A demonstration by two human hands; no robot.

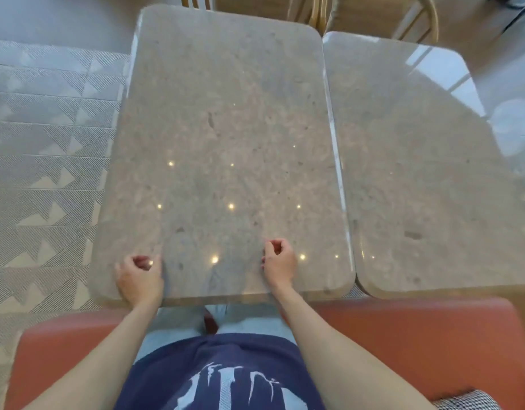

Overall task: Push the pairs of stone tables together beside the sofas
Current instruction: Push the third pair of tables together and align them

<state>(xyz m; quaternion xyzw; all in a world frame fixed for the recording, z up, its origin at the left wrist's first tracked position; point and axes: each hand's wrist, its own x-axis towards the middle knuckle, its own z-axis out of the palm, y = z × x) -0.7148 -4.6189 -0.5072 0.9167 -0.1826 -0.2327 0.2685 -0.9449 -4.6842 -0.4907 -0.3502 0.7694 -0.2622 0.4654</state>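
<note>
Two polished grey-beige stone tables stand side by side in front of me. The left table (225, 128) and the right table (409, 179) sit almost edge to edge, with a thin seam between them that widens slightly at the far end. My left hand (138, 278) rests near the left table's front left corner, fingers curled loosely, holding nothing. My right hand (279, 263) rests on the same top further right, fingers also curled in, empty. I am on a red-orange sofa (403, 335) right behind the tables.
A patterned grey carpet (42, 173) lies to the left of the tables. Wooden chairs (314, 13) stand beyond the far edges. A checked cushion (468, 402) pokes in at the lower right of the sofa.
</note>
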